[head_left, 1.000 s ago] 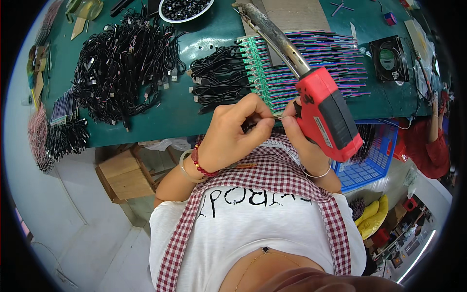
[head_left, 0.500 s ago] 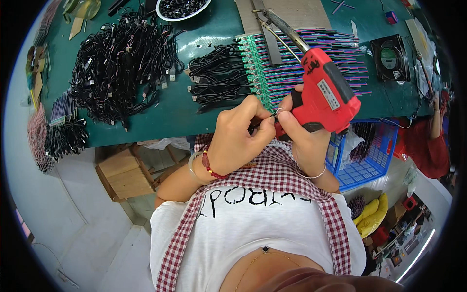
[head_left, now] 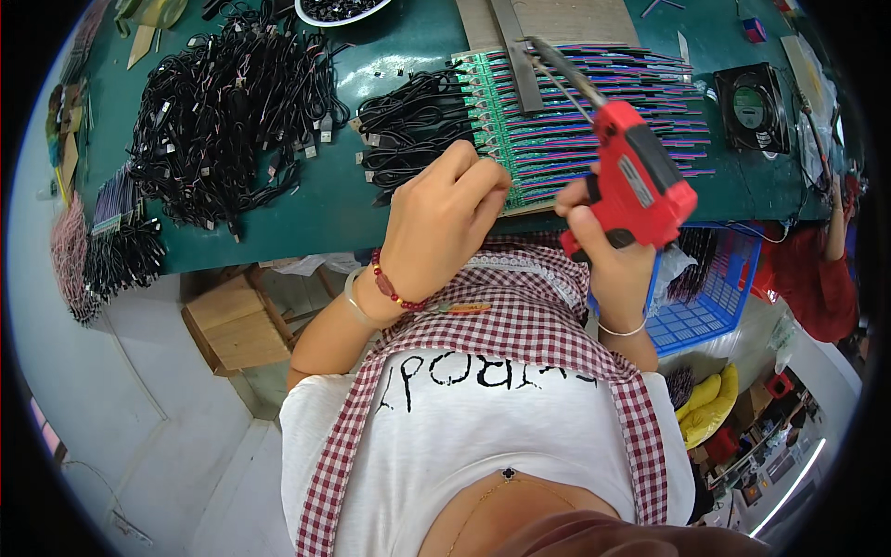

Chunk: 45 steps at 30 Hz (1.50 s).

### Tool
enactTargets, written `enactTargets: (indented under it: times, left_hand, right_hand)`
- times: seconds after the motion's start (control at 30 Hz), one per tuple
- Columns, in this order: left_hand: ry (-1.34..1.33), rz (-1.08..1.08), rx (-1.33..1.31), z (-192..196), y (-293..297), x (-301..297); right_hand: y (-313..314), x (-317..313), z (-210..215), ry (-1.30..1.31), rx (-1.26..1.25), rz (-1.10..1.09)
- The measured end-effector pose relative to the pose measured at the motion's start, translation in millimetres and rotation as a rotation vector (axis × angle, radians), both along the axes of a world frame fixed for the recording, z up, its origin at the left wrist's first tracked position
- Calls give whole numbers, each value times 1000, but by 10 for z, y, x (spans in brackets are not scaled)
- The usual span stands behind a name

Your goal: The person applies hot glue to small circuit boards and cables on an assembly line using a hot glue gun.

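Observation:
My right hand [head_left: 611,265] is wrapped round the grip of a red and black soldering gun [head_left: 640,176]. Its metal tip points up and away, over a row of small green circuit boards [head_left: 490,111]. My left hand [head_left: 445,209] is closed at the near end of that row, fingertips pressed together; anything between them is hidden. Black USB cables [head_left: 418,125] run left from the boards, and thin pink, blue and black wires [head_left: 622,121] run right. A flat metal bar [head_left: 516,56] lies across the boards' far end.
A big heap of black USB cables [head_left: 232,121] covers the left of the green table [head_left: 371,237]. A white bowl of small dark parts [head_left: 342,17] stands at the back, a black fan [head_left: 752,107] at the right. A blue crate [head_left: 701,316] sits below the edge; another person's red sleeve [head_left: 817,288] shows far right.
My hands, close together before, have parted. The left has moved up and left toward the boards; the right, with the soldering gun, has shifted a little right and down.

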<state>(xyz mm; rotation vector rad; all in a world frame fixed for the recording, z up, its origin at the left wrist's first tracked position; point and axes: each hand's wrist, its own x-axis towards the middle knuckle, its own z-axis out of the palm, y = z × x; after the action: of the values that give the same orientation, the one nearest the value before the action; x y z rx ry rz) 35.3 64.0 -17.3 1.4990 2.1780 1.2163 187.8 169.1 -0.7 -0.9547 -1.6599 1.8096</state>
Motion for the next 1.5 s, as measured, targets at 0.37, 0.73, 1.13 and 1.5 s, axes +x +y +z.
enactTargets:
  times: [0.37,0.73,1.13,1.5]
  left_hand:
    - [29,43,-46,-164,47,50]
    - [61,54,-48,-168,67,54]
    - [60,83,-45,-174,82,68]
    - [102,65,-88,-141,78,43]
  right_hand:
    - [-124,1139,-404,-32,-60,65]
    - [-168,1379,-578,-260,182,139]
    - [-207,1480,-657,-257,200,70]
    - [-226,1503,-664,-279,155,102]
